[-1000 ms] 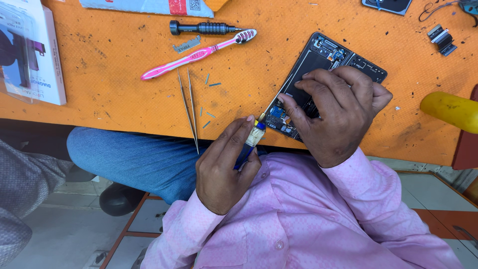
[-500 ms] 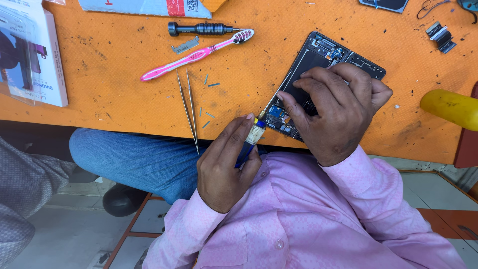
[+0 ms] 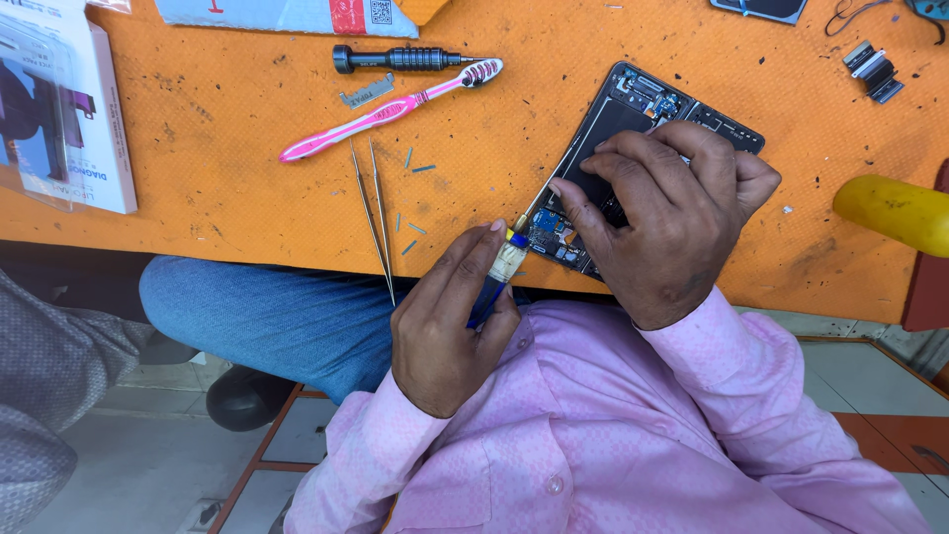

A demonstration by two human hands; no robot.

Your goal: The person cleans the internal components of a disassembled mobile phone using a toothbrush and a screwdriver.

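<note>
An opened dark phone (image 3: 633, 104) with its circuit board exposed lies on the orange table (image 3: 217, 178) near the front edge. My right hand (image 3: 672, 218) presses down on it, fingers spread over its middle and lower part. My left hand (image 3: 445, 326) is just off the table edge, closed around a blue-handled screwdriver (image 3: 504, 272) with a yellow ring. The thin metal shaft slants up to the phone's left edge, beside my right fingertips.
Metal tweezers (image 3: 374, 213), a pink toothbrush (image 3: 390, 109), a black driver (image 3: 405, 57) and small loose parts lie left of the phone. A boxed item (image 3: 69, 129) sits far left, a yellow handle (image 3: 895, 213) far right, small components (image 3: 870, 69) at the back right.
</note>
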